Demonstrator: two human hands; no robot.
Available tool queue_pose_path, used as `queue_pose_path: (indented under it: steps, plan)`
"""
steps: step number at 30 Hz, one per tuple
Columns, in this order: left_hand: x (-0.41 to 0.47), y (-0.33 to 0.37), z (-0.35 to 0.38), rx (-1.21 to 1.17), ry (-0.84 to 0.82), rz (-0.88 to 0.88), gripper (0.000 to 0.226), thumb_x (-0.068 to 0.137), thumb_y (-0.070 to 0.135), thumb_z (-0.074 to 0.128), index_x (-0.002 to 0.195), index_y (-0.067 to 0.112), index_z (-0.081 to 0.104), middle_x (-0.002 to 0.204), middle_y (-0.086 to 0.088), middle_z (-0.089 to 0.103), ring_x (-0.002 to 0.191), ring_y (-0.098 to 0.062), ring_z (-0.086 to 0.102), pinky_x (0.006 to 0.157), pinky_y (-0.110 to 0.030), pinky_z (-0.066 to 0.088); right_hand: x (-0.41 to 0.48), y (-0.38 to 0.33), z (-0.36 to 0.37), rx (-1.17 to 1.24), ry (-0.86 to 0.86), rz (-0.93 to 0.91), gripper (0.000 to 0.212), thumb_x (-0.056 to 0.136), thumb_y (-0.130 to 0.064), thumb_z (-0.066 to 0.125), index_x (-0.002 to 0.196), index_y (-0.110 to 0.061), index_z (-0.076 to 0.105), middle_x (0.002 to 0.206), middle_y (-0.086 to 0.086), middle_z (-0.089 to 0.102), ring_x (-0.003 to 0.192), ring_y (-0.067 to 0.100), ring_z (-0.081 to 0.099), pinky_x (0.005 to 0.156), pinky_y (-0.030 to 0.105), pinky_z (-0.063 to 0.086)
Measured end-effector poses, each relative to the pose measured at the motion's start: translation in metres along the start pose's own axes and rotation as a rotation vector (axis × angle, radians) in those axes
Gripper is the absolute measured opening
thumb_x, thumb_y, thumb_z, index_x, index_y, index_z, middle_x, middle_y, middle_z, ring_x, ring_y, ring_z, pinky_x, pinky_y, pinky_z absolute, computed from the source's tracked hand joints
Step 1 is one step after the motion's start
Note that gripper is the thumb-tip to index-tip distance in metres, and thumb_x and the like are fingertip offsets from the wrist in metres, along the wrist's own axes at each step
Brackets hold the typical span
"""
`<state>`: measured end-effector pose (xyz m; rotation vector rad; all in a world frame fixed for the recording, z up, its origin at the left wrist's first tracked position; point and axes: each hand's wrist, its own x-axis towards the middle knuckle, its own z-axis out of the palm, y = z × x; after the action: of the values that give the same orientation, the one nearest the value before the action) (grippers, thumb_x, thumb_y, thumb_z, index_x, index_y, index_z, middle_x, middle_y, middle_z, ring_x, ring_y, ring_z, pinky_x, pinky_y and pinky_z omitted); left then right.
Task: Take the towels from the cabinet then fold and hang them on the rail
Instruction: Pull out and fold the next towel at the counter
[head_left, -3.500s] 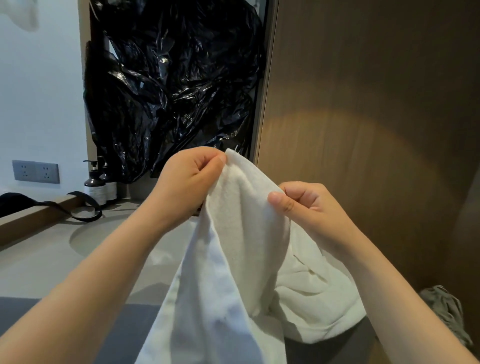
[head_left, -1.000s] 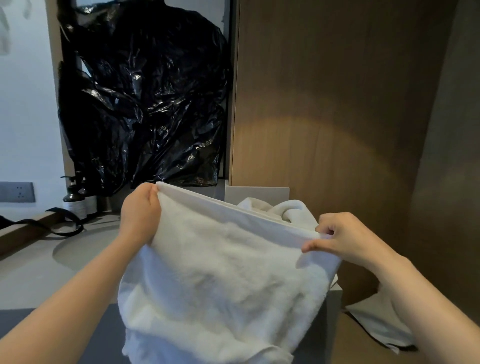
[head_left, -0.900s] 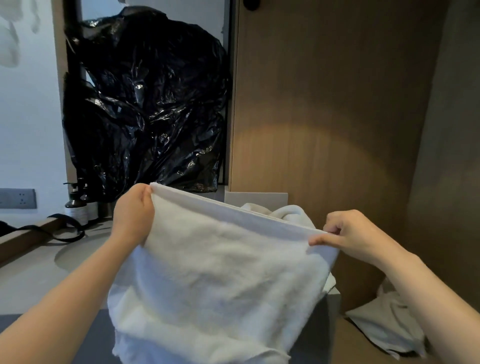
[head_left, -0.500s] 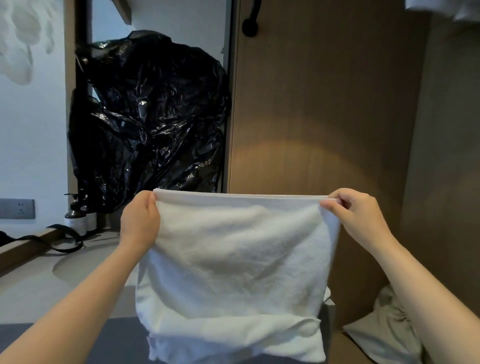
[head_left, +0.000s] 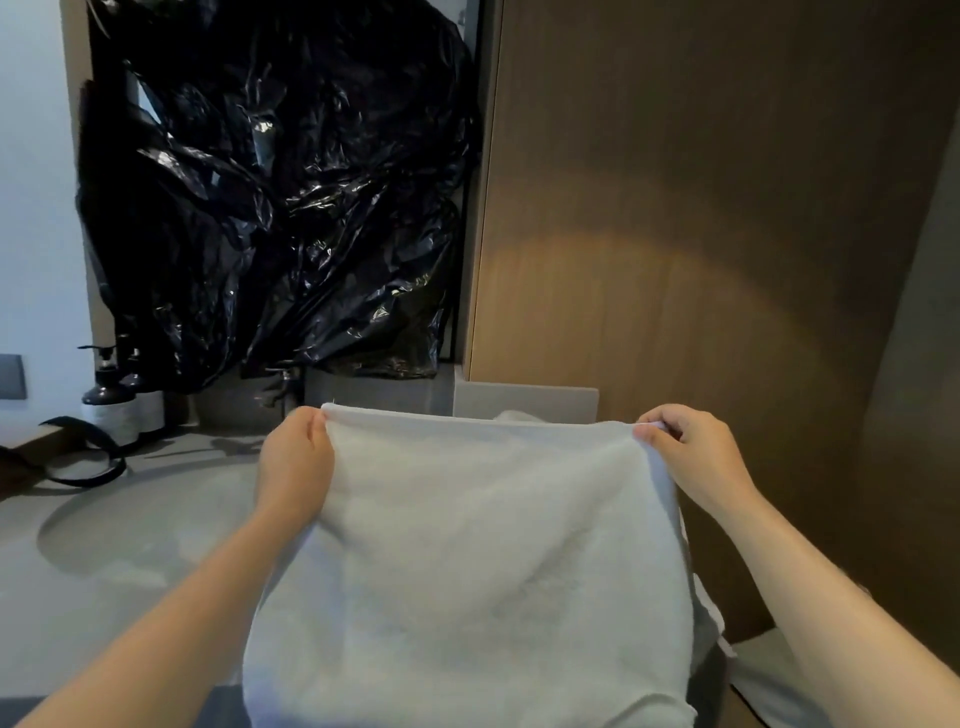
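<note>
The hands have drawn apart since the earliest frame, where they held the towel bunched between them; its top edge, slanted a second ago, now runs level and taut from one hand to the other. The left hand has its fingers curled round the upper left corner; the right hand pinches the upper right corner between thumb and curled fingers. The towel hangs in front of the person as a broad white sheet, over the near edge of the table; its lower part runs out of view, so I cannot tell whether it is already doubled.

As I judge it, this towel is out of the cabinet and the folding is in hand, at the point of squaring the cloth up; the folds proper look still to be made, and the hanging is all left; no rail is in view. A pale lump just behind the top edge and a cloth at the lower right may be further towels waiting, though neither shows plainly.

Behind stand a black bag, two bottles on the table at the left, and a wood panel on the right.
</note>
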<state>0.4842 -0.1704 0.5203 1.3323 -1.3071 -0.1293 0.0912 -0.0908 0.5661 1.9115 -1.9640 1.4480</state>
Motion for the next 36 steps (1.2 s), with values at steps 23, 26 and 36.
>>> queue_pose_path:
  steps: [23,26,36]
  plan:
    - [-0.090,0.068,0.004,0.101,-0.557,0.271,0.035,0.097,0.039,0.051,0.128,0.025,0.058,0.129,0.012,0.056,0.114,-0.009,0.052,0.088,-0.018,0.037,-0.081,0.015,0.019,0.072,-0.134,0.200,0.023,0.091,-0.042,0.063,0.111,-0.032,0.057,0.100,-0.018,0.061,0.089,0.004,0.059,0.065,0.014,0.043]
    - [-0.134,0.086,-0.003,0.067,-0.677,0.370,0.036,0.096,0.040,0.053,0.128,0.026,0.058,0.126,0.014,0.057,0.111,-0.005,0.053,0.083,-0.005,0.031,-0.131,0.008,0.008,0.115,-0.149,0.179,0.021,0.091,-0.042,0.062,0.110,-0.032,0.061,0.101,-0.020,0.063,0.091,0.000,0.060,0.066,0.013,0.043]
    - [-0.171,0.065,0.019,0.326,-0.895,0.348,0.062,0.095,0.061,0.031,0.150,0.032,0.031,0.160,0.009,0.022,0.149,-0.018,0.015,0.119,-0.043,0.018,-0.246,0.038,0.007,0.301,-0.182,0.281,0.025,0.091,-0.029,0.066,0.116,-0.031,0.066,0.110,-0.018,0.068,0.101,-0.008,0.062,0.085,0.017,0.052]
